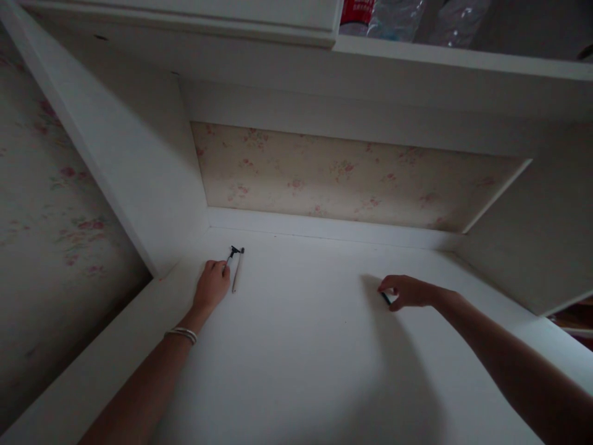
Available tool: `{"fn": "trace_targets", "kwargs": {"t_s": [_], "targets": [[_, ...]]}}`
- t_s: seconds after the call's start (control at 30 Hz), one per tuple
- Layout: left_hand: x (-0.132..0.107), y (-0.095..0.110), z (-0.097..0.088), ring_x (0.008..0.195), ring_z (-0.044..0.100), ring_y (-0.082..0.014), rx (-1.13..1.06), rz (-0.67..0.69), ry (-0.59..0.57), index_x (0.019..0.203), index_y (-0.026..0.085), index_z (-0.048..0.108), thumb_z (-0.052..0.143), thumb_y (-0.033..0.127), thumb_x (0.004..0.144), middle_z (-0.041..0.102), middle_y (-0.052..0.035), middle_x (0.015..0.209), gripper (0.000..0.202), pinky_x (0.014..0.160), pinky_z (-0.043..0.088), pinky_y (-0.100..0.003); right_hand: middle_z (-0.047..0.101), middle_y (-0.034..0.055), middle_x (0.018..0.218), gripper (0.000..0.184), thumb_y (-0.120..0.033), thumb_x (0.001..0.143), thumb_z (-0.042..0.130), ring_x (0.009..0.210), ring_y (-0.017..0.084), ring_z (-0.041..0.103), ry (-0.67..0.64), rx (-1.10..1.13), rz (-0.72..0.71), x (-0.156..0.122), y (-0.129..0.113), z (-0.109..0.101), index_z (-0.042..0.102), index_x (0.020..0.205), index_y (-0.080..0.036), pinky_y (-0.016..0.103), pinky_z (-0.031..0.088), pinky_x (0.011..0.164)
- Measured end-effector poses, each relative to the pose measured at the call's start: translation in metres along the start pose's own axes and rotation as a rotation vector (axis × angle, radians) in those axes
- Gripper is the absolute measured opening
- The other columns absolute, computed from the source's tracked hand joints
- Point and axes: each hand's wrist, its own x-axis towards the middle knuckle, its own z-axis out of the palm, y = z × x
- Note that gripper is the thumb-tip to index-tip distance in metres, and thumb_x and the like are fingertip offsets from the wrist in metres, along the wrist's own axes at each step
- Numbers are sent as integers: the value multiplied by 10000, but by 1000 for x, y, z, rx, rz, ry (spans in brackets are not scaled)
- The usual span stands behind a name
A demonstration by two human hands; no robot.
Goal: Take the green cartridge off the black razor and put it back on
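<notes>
My left hand [213,283] is closed round the handle of a razor [234,250], whose black T-shaped head points away from me. Just to the right of it, a thin brownish stick with a dark tip [238,272], perhaps a brush or pencil, lies on the white desktop [296,334]. On the right side, my right hand [403,292] pinches a small flat object with a dark edge [385,298] between thumb and fingers, low over the desktop. Its kind cannot be made out, as the fingers cover most of it.
A white side panel [125,142] stands at the left and another [523,222] at the right. Overhead runs a white shelf [440,71] with a red-labelled bottle [356,15] and clear plastic bottles [396,18]. Flowered wallpaper [324,176] shows behind.
</notes>
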Motion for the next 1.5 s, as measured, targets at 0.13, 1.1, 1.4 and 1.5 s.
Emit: {"fn": "trace_targets", "kwargs": {"t_s": [0.13,1.1,1.4,1.5], "targets": [[1,0,0,920,573,-220,-8,-10,-2,1045,143,602,383,284,887,524,-116,1047,305,867,457,-323,633,64,1010,586,-312,522,739,850,252,610,3,-6,-22,-1,6,1,642,1091,-210,290,481,722],[0,2,-2,945,558,-218,-29,24,-6,961,178,606,299,317,925,533,-87,956,339,903,437,-336,669,45,909,331,-452,612,694,876,289,610,74,-229,5,-11,-16,-3,705,885,-264,339,456,750],[3,1,-1,1009,525,-229,-31,38,-29,897,189,594,295,305,930,562,-87,908,322,929,420,-352,663,57,880,288,-391,684,652,774,241,622,137,-237,-105,8,-68,-5,691,910,-217,305,460,699],[4,2,-1,1024,506,-234,-38,49,-39,870,192,591,297,296,931,570,-84,875,317,940,410,-357,654,57,943,350,-395,715,642,795,223,620,165,-217,-214,35,-120,-1,668,1011,-211,281,454,715]]}}
